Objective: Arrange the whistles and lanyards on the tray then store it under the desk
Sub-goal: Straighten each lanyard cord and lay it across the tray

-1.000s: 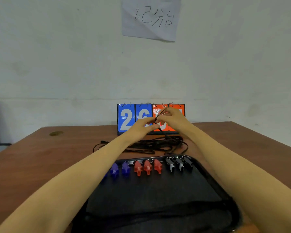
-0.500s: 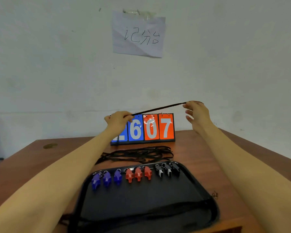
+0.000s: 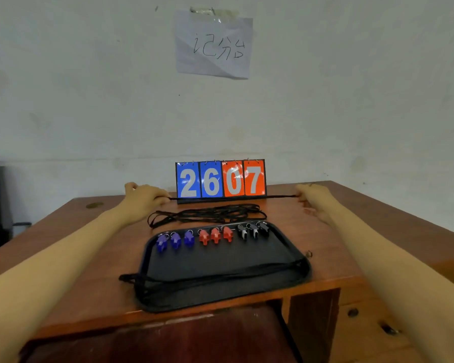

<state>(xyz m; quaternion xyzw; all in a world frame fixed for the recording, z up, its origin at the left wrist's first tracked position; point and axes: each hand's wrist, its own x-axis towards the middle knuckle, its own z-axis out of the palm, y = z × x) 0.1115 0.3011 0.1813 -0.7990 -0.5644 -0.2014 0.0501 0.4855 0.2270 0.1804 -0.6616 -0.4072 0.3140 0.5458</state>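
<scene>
- A black lanyard (image 3: 233,197) is stretched taut just above the desk (image 3: 71,247), in front of the scoreboard (image 3: 220,180).
- The left hand (image 3: 144,196) pinches its 9 o'clock end, and the right hand (image 3: 311,199) pinches its 3 o'clock end.
- A loose pile of lanyards (image 3: 207,214) lies at the tray's (image 3: 220,258) 12 o'clock.
- Nine whistles (image 3: 215,235) line the tray's 12 o'clock edge.
- Straightened cords (image 3: 220,276) cross the tray's 6 o'clock side.

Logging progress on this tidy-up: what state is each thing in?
Left hand: pinches one end of the held lanyard.
Right hand: holds its other end.
Held lanyard: taut between the hands.
Loose lanyards: heaped on the desk behind the tray.
Whistles: in a row on the tray.
Tray: flat on the desk.
Scoreboard: upright, reads 2607.
</scene>
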